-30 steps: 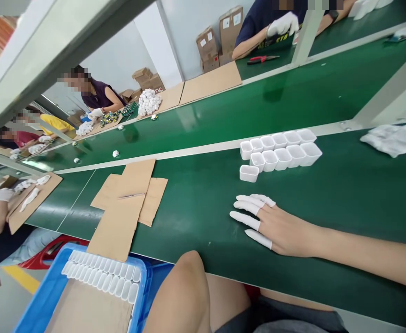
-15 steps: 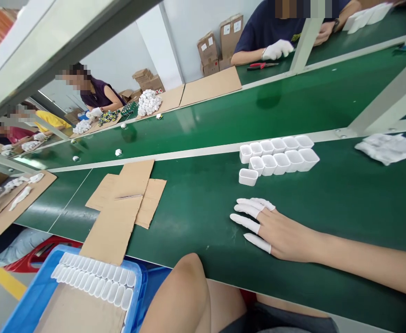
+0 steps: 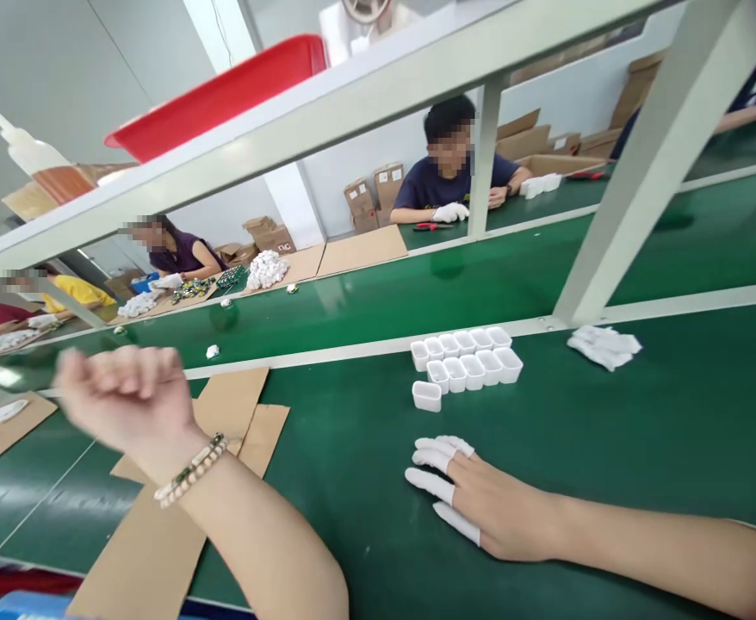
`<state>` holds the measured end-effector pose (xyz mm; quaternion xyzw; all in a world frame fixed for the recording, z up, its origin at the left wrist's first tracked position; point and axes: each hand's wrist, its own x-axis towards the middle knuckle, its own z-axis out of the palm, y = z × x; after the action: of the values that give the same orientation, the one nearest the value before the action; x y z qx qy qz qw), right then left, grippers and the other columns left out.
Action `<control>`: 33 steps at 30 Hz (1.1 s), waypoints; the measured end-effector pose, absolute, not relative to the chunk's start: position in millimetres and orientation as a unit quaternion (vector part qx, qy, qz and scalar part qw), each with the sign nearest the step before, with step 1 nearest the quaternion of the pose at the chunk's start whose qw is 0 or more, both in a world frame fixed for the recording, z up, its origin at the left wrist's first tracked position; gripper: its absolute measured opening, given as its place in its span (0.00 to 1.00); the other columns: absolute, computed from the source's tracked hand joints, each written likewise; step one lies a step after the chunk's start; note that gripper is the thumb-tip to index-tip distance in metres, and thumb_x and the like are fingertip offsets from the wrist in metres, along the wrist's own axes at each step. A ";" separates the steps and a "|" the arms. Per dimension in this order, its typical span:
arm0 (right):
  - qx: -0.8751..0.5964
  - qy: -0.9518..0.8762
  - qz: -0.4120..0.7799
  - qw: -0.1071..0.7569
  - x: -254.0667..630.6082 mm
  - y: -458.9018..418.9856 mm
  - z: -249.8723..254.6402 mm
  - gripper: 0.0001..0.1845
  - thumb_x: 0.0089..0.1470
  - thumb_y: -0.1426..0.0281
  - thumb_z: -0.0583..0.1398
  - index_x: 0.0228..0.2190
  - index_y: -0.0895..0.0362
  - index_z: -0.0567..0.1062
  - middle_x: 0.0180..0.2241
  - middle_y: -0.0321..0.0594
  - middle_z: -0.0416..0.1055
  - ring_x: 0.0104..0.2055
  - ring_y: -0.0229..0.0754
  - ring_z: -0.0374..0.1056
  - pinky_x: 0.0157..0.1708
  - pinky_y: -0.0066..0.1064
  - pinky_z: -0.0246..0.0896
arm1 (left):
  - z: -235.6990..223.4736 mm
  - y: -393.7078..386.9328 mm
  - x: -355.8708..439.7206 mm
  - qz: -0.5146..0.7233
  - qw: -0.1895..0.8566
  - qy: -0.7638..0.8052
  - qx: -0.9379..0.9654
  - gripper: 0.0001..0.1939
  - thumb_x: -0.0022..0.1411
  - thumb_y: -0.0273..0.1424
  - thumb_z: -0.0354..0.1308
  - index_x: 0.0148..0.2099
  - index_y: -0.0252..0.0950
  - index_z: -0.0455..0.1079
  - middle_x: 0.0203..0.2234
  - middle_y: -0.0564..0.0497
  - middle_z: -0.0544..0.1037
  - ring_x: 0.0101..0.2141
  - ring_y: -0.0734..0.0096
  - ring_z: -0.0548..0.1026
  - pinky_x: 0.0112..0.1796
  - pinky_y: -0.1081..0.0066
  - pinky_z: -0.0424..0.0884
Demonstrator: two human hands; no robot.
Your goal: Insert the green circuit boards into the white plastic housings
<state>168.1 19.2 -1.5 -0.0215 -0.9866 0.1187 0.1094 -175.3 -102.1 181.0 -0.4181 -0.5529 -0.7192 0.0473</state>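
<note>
My left hand (image 3: 133,405) is raised above the cardboard pieces (image 3: 149,551), its fingers curled in and slightly blurred; I see nothing in it. A beaded bracelet (image 3: 190,474) circles that wrist. Palm down on the green table lies my right hand (image 3: 507,508), fingers stretched out and in white finger cots (image 3: 430,485). It holds nothing. Just beyond its fingertips stands a single small white cup (image 3: 427,397), apart from the hand. Two rows of similar white cups (image 3: 474,370) stand behind that one, open side up.
A crumpled white cloth or glove (image 3: 604,346) lies at the right by a frame post (image 3: 642,189). Along the back runs a green belt (image 3: 365,297) with a few small white pieces. Co-workers sit across it. A blue bin (image 3: 22,605) shows at the lower left.
My left hand has come into view at the left, raised and curled, covering part of the cardboard. The view has tilted up, so everything sits lower. My right hand keeps its pose.
</note>
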 end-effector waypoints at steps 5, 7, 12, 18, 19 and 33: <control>-0.028 -0.977 0.180 0.111 170.5 21.0 4.8 0.23 0.63 0.69 0.50 0.59 0.58 0.63 0.52 0.55 0.65 0.58 0.57 0.58 0.54 0.53 0.56 | 167.1 -41.3 -163.3 -0.581 -0.075 -0.673 -0.451 0.17 0.50 0.41 0.66 0.29 0.32 0.68 0.22 0.54 0.72 0.23 0.77 0.68 0.27 0.75 0.64; -0.016 -0.970 0.208 0.124 172.8 21.9 4.0 0.22 0.63 0.69 0.51 0.57 0.59 0.65 0.50 0.55 0.66 0.55 0.55 0.60 0.53 0.51 0.57 | 163.7 -23.8 -147.5 -0.462 -0.155 -0.704 -0.516 0.20 0.47 0.44 0.67 0.34 0.32 0.72 0.28 0.50 0.77 0.27 0.71 0.73 0.30 0.72 0.68; -0.002 -0.863 0.459 0.212 173.6 21.7 0.0 0.13 0.61 0.69 0.55 0.46 0.58 0.72 0.41 0.50 0.71 0.45 0.46 0.67 0.46 0.43 0.62 | 152.0 14.9 -101.0 -0.122 -0.258 -0.715 -0.638 0.29 0.50 0.50 0.62 0.48 0.36 0.69 0.42 0.46 0.78 0.38 0.62 0.77 0.35 0.70 0.70; -0.133 -0.449 0.876 0.112 159.8 36.0 1.4 0.16 0.59 0.62 0.57 0.38 0.62 0.75 0.32 0.43 0.70 0.28 0.39 0.69 0.29 0.32 0.61 | 129.0 51.0 -57.9 -0.025 -0.275 -0.677 -0.682 0.30 0.44 0.41 0.68 0.51 0.38 0.70 0.45 0.49 0.78 0.40 0.63 0.77 0.35 0.72 0.67; -0.154 -0.401 0.897 0.108 158.2 40.1 1.3 0.16 0.59 0.62 0.57 0.37 0.63 0.75 0.30 0.41 0.69 0.27 0.38 0.68 0.29 0.31 0.61 | 124.9 54.5 -52.9 -0.014 -0.274 -0.675 -0.685 0.31 0.43 0.40 0.69 0.51 0.37 0.70 0.45 0.49 0.78 0.39 0.63 0.77 0.34 0.72 0.67; -0.185 -0.292 0.935 0.078 158.1 52.8 -7.0 0.18 0.62 0.61 0.55 0.36 0.64 0.75 0.25 0.37 0.65 0.26 0.38 0.64 0.28 0.33 0.54 | 103.7 66.9 -51.0 -0.026 -0.265 -0.631 -0.728 0.13 0.46 0.38 0.65 0.34 0.36 0.76 0.32 0.51 0.80 0.33 0.66 0.74 0.30 0.73 0.63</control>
<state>158.1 52.8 -7.0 -0.1848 -0.2921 0.9351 0.0784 -51.0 66.9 103.7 -0.7282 -0.6314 -0.0255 -0.2653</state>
